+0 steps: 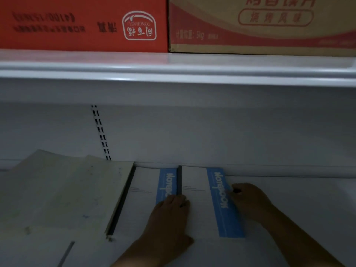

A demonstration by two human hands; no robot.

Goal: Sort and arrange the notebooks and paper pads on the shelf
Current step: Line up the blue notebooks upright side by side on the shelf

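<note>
Two white notebooks with a blue "Notebook" band lie side by side on the lower white shelf (289, 199). The right notebook (200, 205) sits between my hands. My left hand (169, 218) rests flat on its left edge, over the blue band of the left notebook (142, 199). My right hand (248, 201) presses its fingertips against the right notebook's blue right edge. A stack of pale grey paper pads (63, 189) lies to the left, its dark spine edge facing the notebooks.
An upper white shelf (173, 72) hangs close above, carrying a red carton (82, 24) and a brown carton (262, 26). A slotted upright (100, 132) runs down the back wall. Bare shelf surface extends to the right of my right hand.
</note>
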